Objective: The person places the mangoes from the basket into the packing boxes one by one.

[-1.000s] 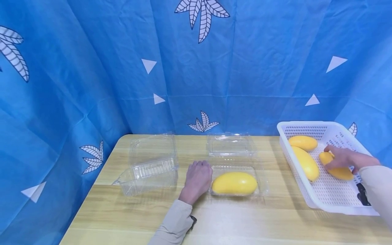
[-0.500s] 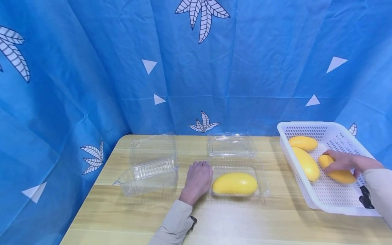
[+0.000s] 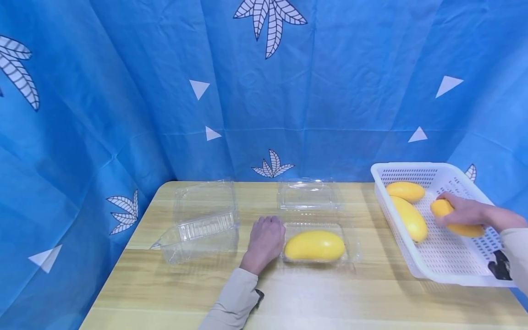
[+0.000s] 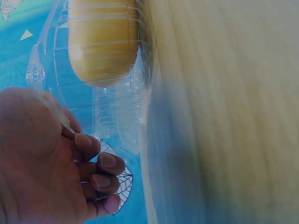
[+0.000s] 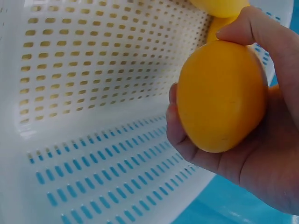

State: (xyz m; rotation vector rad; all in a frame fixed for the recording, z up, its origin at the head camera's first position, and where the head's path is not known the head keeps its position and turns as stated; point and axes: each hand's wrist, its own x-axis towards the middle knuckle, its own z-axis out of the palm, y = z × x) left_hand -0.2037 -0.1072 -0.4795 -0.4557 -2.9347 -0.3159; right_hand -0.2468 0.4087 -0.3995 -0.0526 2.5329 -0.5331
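My right hand (image 3: 468, 213) grips a yellow mango (image 5: 222, 98) inside the white perforated basket (image 3: 458, 279). The thumb lies across the top of the fruit and the fingers wrap underneath. Two other mangoes, a smaller one (image 3: 406, 191) and a longer one (image 3: 414, 222), lie along the basket's left side. At the middle of the table, my left hand (image 3: 266, 238) pinches the edge of a clear plastic clamshell box (image 4: 117, 112) between thumb and finger. This box stands open with its lid (image 3: 309, 195) folded back, and one mango (image 3: 315, 245) lies in it.
Another clear plastic clamshell box (image 3: 208, 227), with its lid raised, stands left of my left hand on the wooden table (image 3: 165, 293). A blue curtain (image 3: 354, 91) hangs behind and at both sides.
My right hand has shifted slightly right with the mango, which appears raised off the basket floor. The left hand stays at the box edge.
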